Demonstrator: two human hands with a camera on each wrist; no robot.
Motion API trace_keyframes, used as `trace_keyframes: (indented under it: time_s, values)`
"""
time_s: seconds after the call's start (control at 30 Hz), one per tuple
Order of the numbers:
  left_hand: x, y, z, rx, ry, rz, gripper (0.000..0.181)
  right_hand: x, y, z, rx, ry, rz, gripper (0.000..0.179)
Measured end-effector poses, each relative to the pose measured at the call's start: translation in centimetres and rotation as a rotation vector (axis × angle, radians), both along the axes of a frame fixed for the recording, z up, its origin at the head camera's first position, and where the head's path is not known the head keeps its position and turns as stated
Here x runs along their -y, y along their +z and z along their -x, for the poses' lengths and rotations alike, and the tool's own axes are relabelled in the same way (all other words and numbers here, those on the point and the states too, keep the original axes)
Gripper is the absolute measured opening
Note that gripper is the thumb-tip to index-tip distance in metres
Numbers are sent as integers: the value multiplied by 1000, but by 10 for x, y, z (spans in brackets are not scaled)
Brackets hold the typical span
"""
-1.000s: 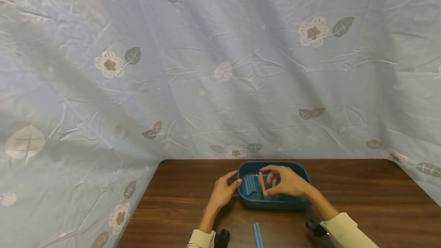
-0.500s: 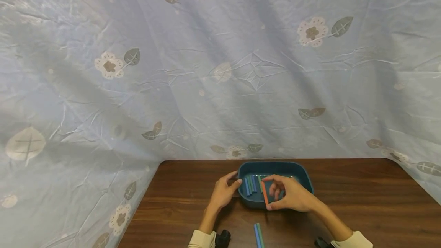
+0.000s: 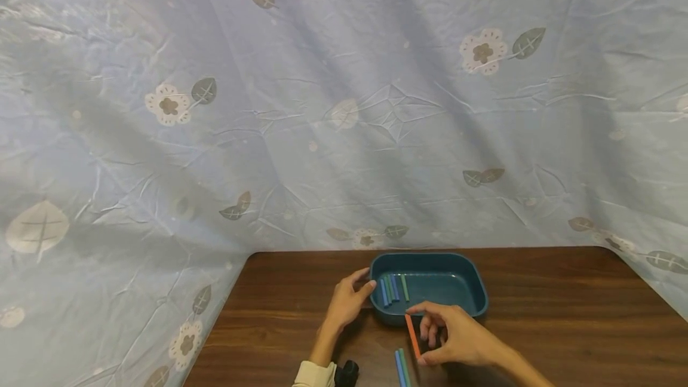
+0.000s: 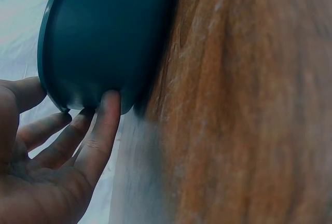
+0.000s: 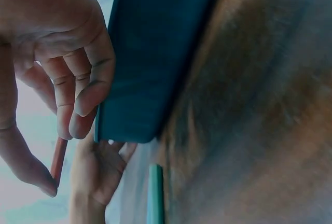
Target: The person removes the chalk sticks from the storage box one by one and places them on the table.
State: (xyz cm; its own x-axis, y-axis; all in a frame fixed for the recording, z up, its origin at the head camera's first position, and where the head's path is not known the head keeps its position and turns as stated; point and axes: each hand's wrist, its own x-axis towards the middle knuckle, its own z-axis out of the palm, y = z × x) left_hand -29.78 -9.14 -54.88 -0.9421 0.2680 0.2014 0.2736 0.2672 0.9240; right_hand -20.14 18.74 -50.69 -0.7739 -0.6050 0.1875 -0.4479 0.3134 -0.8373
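My right hand (image 3: pixel 457 336) pinches an orange stick (image 3: pixel 412 336) by its two ends, between thumb and fingertips, in front of a dark teal oblong tub (image 3: pixel 446 318). In the right wrist view the orange stick (image 5: pixel 58 162) shows between thumb and fingers. At the tub's left end my left hand (image 3: pixel 346 303) holds on, thumb at the rim and fingers against the outer wall (image 4: pixel 104 42). Inside the tub, several blue and green sticks (image 3: pixel 389 290) lie side by side at the left, with one green stick (image 3: pixel 405 288) a little apart. A blue stick (image 3: pixel 400 369) and a green stick (image 3: pixel 405 369) lie together on the table near the front.
The brown wood-grain table (image 3: pixel 564 303) carries the tub near its back edge. A pale blue curtain (image 3: pixel 344 154) with flowers and leaves hangs behind and at both sides. A black wrist device (image 3: pixel 346 372) sits by the left sleeve (image 3: pixel 314 374).
My right hand has lifted the orange stick out of the tub and brought it toward the front, over the table. My left hand has stayed at the tub's left end.
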Motion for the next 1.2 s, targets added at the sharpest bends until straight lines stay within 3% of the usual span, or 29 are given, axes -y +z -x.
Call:
trace_keyframes:
  time_s: [0.1,0.3,0.53,0.87,1.2]
  values:
    - [1,1,-1,-16,11,21,49,0,-4,-4,7,18,-6,67]
    - [1,0,-3,26,-9,-50,49,0,-14,-8,50,52,-26,69]
    - [1,0,-2,28,-20,-57,50,7,-27,-11,96,82,-32,65]
    - [1,-1,-2,37,-23,-46,51,14,-40,-11,93,31,-125,59]
    - [1,1,0,50,-38,-88,51,21,-38,-13,47,-19,-177,63]
